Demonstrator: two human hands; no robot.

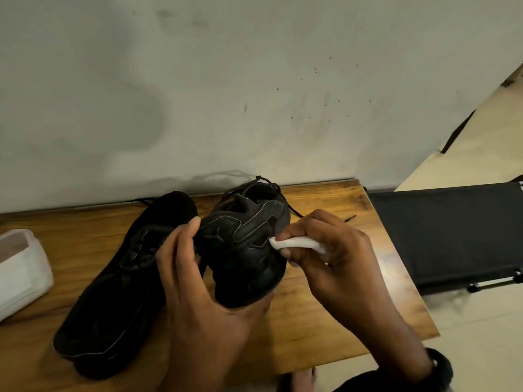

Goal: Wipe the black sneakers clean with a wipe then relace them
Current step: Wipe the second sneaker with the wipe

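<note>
A black sneaker (243, 244) is held up off the wooden table (325, 312), heel towards me. My left hand (198, 290) grips it from below and from the left side, thumb along its upper. My right hand (331, 256) pinches a folded white wipe (297, 244) and presses its tip against the sneaker's right side near the heel. The second black sneaker (119, 281) lies on the table to the left, toe towards me. Loose black laces (294, 212) trail behind the held sneaker.
A white pack of wipes (22, 270) sits at the table's left edge. The table stands against a pale wall (226, 94). A black folding cot (447, 233) lies on the floor to the right. A bare foot shows at the bottom edge.
</note>
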